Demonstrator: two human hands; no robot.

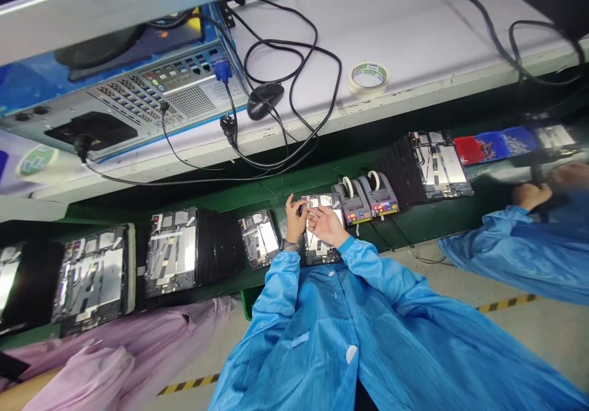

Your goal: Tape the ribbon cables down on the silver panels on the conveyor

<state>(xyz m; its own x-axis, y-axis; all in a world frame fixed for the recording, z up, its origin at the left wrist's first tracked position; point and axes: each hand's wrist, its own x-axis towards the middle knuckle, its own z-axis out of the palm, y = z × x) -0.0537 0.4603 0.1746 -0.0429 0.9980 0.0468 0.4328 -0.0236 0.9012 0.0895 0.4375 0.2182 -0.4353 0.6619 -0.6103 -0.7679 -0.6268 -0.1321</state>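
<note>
My left hand (295,219) is over the upper left part of an opened tablet (317,253), its thumb and forefinger curled together. My right hand (327,224) reaches in from the right over the same tablet, thumb and forefinger drawn close and the other fingers loosely extended. The fingertips of both hands nearly meet. Whatever is between them is too small to make out. The tablet lies flat with its inner parts exposed, partly covered by my hands. Just left of it lies a second opened tablet (259,239).
Two tape dispensers (356,205) with lit displays stand right of my hands. Stacked opened tablets (442,165) and small red and blue bins (499,144) lie farther right, near a co-worker's hand (531,196). Cables (338,86) hang from the shelf; more tablets (172,251) stand left.
</note>
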